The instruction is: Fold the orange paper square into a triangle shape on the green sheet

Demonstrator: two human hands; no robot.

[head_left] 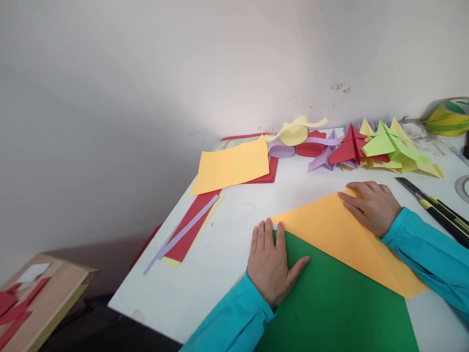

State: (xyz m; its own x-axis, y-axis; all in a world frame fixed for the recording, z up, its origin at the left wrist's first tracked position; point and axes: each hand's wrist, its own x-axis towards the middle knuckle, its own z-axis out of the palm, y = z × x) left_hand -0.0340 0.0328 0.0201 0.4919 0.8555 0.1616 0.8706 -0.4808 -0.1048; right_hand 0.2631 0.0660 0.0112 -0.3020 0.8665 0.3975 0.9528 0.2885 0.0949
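An orange paper sheet (340,234), folded into a triangle, lies on the white table (227,244) over a green sheet (330,303). My left hand (271,264) lies flat with fingers stretched out on the green sheet's corner, its fingertips at the orange fold's left tip. My right hand (372,205) presses flat on the upper corner of the orange triangle, fingers extended. Both arms wear teal sleeves.
Along the wall lie another orange sheet (232,166) on red paper, paper rings (293,139), and folded red, purple and green-yellow paper shapes (381,146). Red and purple strips (190,227) lie at the left edge. A utility knife (432,203) and a tape roll (449,117) are at right. A cardboard box (40,298) stands lower left.
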